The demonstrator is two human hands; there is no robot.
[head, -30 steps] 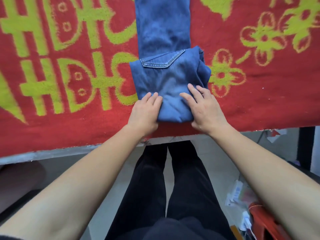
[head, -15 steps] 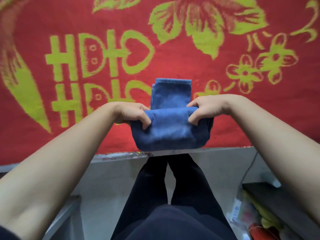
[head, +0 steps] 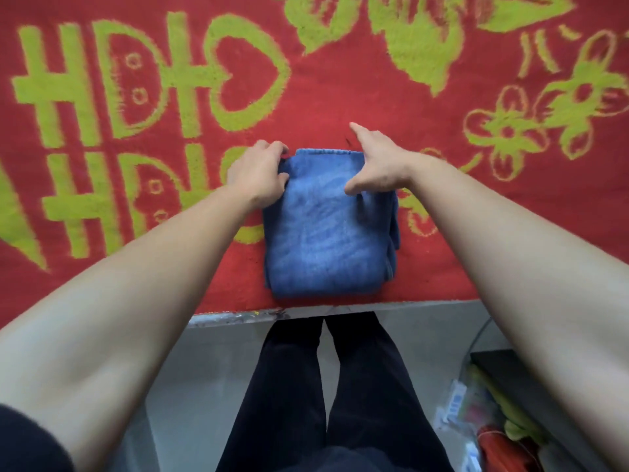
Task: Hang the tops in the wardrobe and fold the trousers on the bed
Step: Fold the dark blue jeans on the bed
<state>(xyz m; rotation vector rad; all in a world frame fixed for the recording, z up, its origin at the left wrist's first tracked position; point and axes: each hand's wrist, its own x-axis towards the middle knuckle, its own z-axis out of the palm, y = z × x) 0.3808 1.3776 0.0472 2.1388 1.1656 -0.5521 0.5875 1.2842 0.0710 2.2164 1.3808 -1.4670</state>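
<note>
A pair of blue denim trousers [head: 326, 233] lies folded into a compact rectangle on the red bed cover [head: 340, 107], close to the bed's near edge. My left hand [head: 257, 173] sits at the bundle's far left corner, fingers curled over the edge and thumb on top of the denim. At the far right corner is my right hand [head: 376, 163]; its thumb touches the denim and its index finger points straight out over the cover. No tops or wardrobe are in view.
The red cover carries large yellow-green letters and flowers and fills the upper view. The bed's pale edge [head: 238, 316] runs below the trousers. My dark-trousered legs stand on a grey floor. Clutter and a red object [head: 503, 447] lie at the lower right.
Both hands carried the near fold of the trousers over and away from me. The leg that lay stretched out beyond is now covered, and my hands sit at the far edge.
</note>
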